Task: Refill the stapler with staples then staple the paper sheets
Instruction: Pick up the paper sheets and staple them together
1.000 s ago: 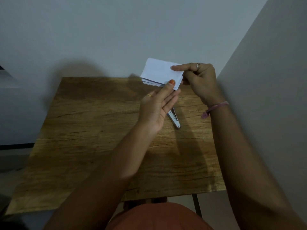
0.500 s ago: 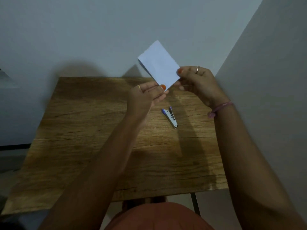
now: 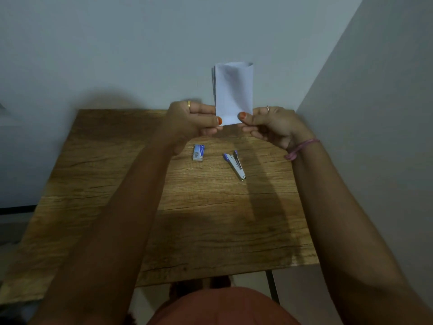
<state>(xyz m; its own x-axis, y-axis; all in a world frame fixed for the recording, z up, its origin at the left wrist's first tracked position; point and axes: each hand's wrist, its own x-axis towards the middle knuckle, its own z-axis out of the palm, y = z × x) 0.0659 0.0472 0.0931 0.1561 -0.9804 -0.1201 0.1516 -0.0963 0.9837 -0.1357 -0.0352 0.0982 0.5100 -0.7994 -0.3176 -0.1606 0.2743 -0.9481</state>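
Two hands hold the paper sheets upright above the far edge of the tabletop in the head view, the only view there is: the left hand pinches the lower left corner between thumb and curled fingers, and the right hand pinches the lower right corner the same way, so the stack's long axis stands vertical. Below and nearer the person, the stapler lies flat on the wood, apart from both hands, its long axis running diagonally from the blue end at far left to the metal tip at near right. It sits slightly closer to the right hand. Just left of it, under the left hand, lies the small staple box, which the left hand could reach first. Refilling looks not yet begun, since both hands are occupied with paper.
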